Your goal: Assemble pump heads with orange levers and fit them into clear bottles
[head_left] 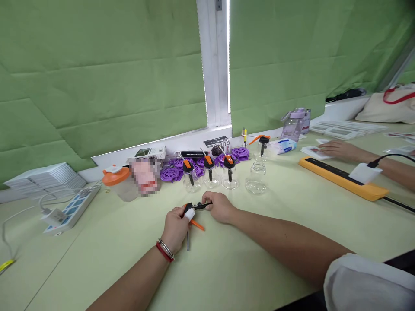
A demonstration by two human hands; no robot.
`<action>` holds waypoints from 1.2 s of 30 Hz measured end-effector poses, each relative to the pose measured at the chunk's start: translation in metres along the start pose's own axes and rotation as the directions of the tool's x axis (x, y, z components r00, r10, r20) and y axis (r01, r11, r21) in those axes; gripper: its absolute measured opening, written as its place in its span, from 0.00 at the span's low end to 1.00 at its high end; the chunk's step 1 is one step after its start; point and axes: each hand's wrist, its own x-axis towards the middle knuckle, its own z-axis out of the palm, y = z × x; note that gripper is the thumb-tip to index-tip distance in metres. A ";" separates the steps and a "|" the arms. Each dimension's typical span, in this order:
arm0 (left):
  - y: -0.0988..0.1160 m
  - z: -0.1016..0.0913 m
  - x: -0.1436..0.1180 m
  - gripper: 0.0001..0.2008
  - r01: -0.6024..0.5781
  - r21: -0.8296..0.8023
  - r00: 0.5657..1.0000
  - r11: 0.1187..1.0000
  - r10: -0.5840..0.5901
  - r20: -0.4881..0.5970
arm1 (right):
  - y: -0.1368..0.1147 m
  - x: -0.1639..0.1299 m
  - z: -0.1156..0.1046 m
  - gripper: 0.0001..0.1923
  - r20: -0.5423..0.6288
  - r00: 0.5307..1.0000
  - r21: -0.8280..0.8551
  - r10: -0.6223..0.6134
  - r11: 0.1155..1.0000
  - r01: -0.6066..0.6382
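A small black and orange pump part [193, 211] is held low over the table [279, 216], in front of the person, between both hands. The left hand [177, 226] is closed around its orange end, with a white wrap on one fingertip, and a thin rod [187, 240] hangs down from this hand to the table. The right hand [220, 207] is pinched on the black end of the part. An orange lever [197, 225] is seen just under the left hand.

For this step, it seems best that the part is kept steady by the left hand while the black end is pushed or turned straight by the right, so that the thin rod is not bent. The pinch should probably be kept close to the joint.

Behind the hands, three jars [210, 175] with similar pump tops are placed in a row, and an open jar [256, 178] stands beside them. Purple discs [171, 173] lie further back. A box [218, 144] at the wall carries large letters, perhaps "CU", but the rest cannot be read. Another person's hand [337, 150] rests on papers at the right, near an orange power strip [343, 179].
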 end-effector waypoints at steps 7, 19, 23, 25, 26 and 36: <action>-0.004 -0.002 0.000 0.18 -0.009 -0.008 1.000 1.000 0.009 0.008 | -0.004 -0.002 -0.001 0.12 -0.002 1.000 -0.006 0.016 1.000 -0.016; -0.006 -0.004 -0.001 0.18 -0.019 -0.011 1.000 1.000 0.018 -0.014 | -0.003 -0.003 0.001 0.13 0.006 1.000 -0.005 0.003 1.000 -0.002; -0.008 -0.004 -0.001 0.17 -0.030 0.009 1.000 1.000 0.030 -0.002 | -0.004 -0.003 0.002 0.14 -0.010 1.000 -0.026 0.003 1.000 -0.003; -0.009 -0.004 -0.001 0.17 -0.050 0.031 0.999 0.998 0.050 0.004 | -0.006 -0.002 0.003 0.14 -0.005 1.000 -0.036 0.001 0.999 -0.001; -0.010 -0.004 -0.001 0.16 -0.060 0.039 0.998 0.997 0.060 0.007 | -0.007 -0.002 0.004 0.14 -0.003 1.000 -0.039 0.000 0.999 0.000; -0.008 -0.004 -0.001 0.17 -0.035 0.018 0.999 0.999 0.035 -0.011 | -0.005 -0.003 0.005 0.16 0.001 1.000 -0.024 -0.007 1.000 0.007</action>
